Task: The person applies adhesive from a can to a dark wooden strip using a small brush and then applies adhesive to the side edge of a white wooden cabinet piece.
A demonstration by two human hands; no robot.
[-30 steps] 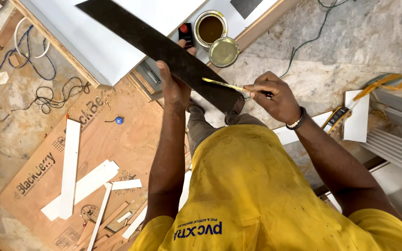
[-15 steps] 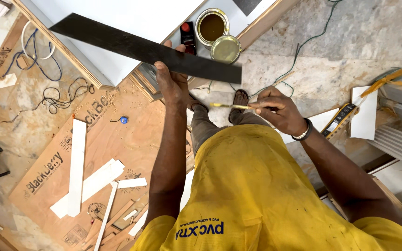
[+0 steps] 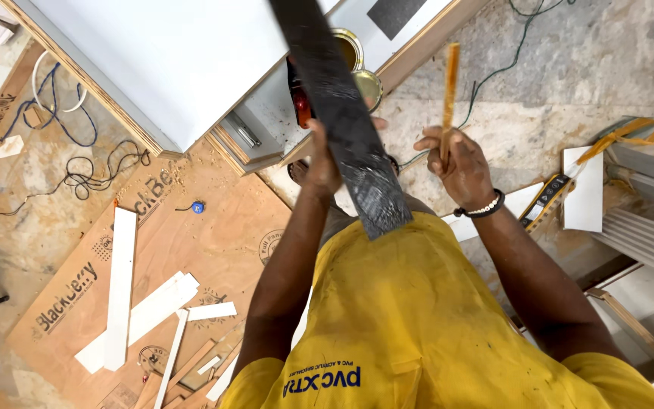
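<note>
Fingers of the left hand grip one long dark strip, held tilted above the white bench, while the right hand closes around one thin yellow stick pointing upright. Two round tin pieces, an open can and its lid, sit behind the strip, and several white offcuts lie on the floor.

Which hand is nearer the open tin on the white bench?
Left. The left hand, holding the dark strip, sits just below the open tin; the right hand, holding a thin stick, is farther off to the side.
</note>
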